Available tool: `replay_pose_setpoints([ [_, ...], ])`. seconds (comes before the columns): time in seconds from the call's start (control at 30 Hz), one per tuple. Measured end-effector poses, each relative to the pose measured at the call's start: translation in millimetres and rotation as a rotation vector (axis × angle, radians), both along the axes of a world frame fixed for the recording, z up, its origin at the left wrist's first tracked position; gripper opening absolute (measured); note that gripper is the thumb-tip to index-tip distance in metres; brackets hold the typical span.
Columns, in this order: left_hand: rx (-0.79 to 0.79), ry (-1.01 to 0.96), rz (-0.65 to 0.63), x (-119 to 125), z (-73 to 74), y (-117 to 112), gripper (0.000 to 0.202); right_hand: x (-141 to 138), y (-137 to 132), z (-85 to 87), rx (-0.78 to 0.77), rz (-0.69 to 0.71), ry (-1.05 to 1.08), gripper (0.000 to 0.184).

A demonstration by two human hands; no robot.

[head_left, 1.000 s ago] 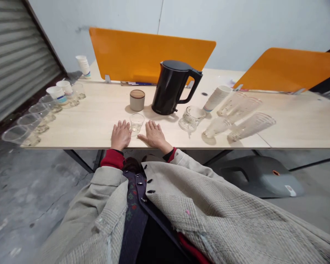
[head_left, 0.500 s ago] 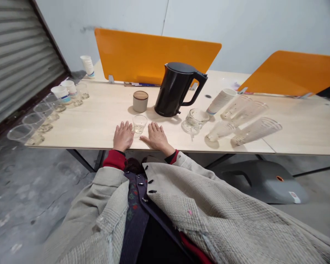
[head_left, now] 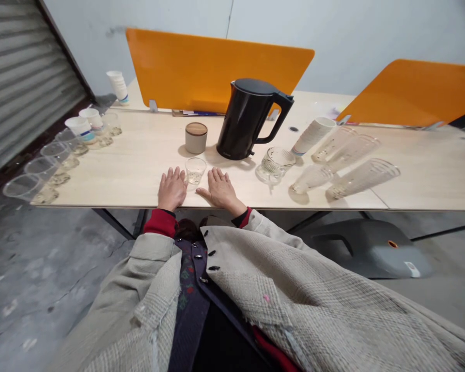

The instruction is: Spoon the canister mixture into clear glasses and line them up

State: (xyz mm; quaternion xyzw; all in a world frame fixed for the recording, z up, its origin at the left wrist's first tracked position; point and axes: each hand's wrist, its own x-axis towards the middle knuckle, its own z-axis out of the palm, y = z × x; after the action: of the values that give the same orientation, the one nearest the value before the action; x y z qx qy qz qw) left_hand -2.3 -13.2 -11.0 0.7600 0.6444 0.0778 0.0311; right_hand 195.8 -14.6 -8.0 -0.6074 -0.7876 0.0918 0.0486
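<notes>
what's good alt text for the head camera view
A person's left hand and right hand lie flat on a pale wooden table, either side of a small clear glass. A black kettle and a wood-lidded canister stand behind, tipped glasses lie to the right, and plastic cups line the left edge.

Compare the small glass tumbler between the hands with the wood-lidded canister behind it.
The small clear glass tumbler is see-through and open-topped, while the beige canister is opaque and closed by a wooden lid. The tumbler stands nearer the table's front edge, between the left hand and right hand; the canister stands farther back. The canister looks taller. Both are round and stand upright on the pale wood tabletop.
</notes>
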Motion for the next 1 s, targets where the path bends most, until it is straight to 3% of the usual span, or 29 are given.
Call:
replay_pose_setpoints([
  [1.0,-0.022,-0.003,0.003,1.1,4.6,-1.8,0.066,-2.7,-4.5,7.8,-0.008,-0.007,-0.003,0.098],
])
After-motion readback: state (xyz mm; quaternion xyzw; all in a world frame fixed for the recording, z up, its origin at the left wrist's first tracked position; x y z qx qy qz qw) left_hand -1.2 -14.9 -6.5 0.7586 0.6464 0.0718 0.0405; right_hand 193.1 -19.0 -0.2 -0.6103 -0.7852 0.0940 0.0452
